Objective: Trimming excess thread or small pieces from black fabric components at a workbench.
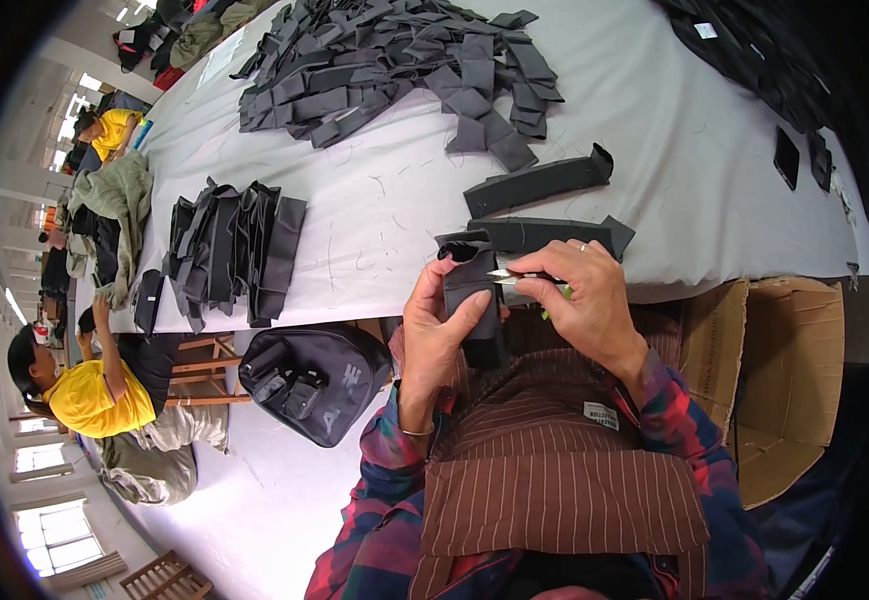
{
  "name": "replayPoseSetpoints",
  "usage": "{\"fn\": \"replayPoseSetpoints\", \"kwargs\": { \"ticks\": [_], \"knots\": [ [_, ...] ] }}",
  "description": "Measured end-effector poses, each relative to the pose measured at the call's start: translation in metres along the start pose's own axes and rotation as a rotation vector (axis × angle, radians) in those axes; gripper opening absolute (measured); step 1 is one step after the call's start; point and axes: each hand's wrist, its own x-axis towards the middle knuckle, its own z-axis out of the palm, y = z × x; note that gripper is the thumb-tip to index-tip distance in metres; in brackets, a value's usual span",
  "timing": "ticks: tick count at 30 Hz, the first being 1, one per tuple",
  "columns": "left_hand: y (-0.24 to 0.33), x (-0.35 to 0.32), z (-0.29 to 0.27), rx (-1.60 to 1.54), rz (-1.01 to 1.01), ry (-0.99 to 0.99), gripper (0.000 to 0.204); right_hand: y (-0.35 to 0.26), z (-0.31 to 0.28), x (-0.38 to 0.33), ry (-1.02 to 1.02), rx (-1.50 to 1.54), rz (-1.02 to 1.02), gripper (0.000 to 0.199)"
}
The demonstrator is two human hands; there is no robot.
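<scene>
My left hand is closed around a folded dark grey fabric strip, thumb across its front, just off the table's near edge. In my right hand is a small pair of thread snips. Their pale metal tips point left and meet the strip's right side; a bit of green shows under my fingers. Whether the blades are cutting a thread is too small to see. Just beyond my hands, two similar strips, a farther fabric strip and a nearer fabric strip, lie on the white-covered table.
A big heap of dark strips covers the table's far middle; a standing row of strips is at left. Below the table sit a black bag and, at right, an open cardboard box. Co-workers in yellow are at left.
</scene>
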Motion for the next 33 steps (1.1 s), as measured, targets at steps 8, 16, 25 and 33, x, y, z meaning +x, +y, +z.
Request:
{"fn": "replayPoseSetpoints", "kwargs": {
  "ticks": [8, 16, 25, 33],
  "knots": [
    [0.003, -0.002, 0.004, -0.017, -0.027, -0.017, 0.043, -0.009, 0.003, 0.006, 0.086, 0.027, -0.038, 0.015],
    [0.017, -0.018, 0.024, 0.395, 0.101, -0.102, 0.071, -0.008, 0.002, 0.014, 0.131, 0.393, 0.034, 0.012],
    [0.021, -0.004, 0.018, 0.493, 0.012, -0.063, 0.029, -0.010, -0.006, 0.021, 0.118, 0.772, 0.411, 0.007],
    [0.013, 0.007, 0.014, 0.378, 0.113, 0.067, 0.015, -0.014, 0.000, 0.000, -0.001, 0.215, -0.060, 0.030]
  ]
}}
